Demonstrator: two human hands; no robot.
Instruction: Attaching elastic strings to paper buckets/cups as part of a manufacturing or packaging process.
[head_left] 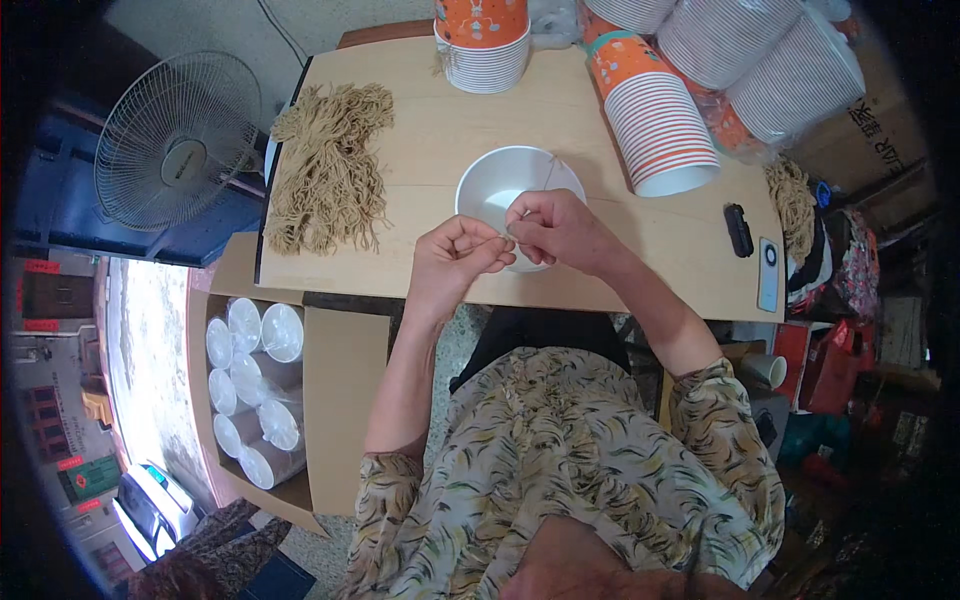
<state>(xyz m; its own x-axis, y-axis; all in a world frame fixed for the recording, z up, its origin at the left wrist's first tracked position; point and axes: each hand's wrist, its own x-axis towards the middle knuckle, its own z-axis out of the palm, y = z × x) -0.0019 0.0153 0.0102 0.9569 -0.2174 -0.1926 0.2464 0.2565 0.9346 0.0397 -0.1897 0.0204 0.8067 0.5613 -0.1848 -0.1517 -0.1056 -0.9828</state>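
1. The person's left hand (452,255) and right hand (560,230) are meeting over the near rim of a white round paper bowl (505,180) sitting on the light wooden tabletop (430,125).
2. Fingertips of both hands are pinching together on a thin tan string (548,175), which is running up across the bowl.
3. A heap of cut tan strings (330,165) is lying well to the left of the bowl.
4. Stacks of orange-and-white paper cups (655,120) are lying on their sides at the far right.
5. A cardboard box of clear lidded containers (255,390) is standing below the table, left.
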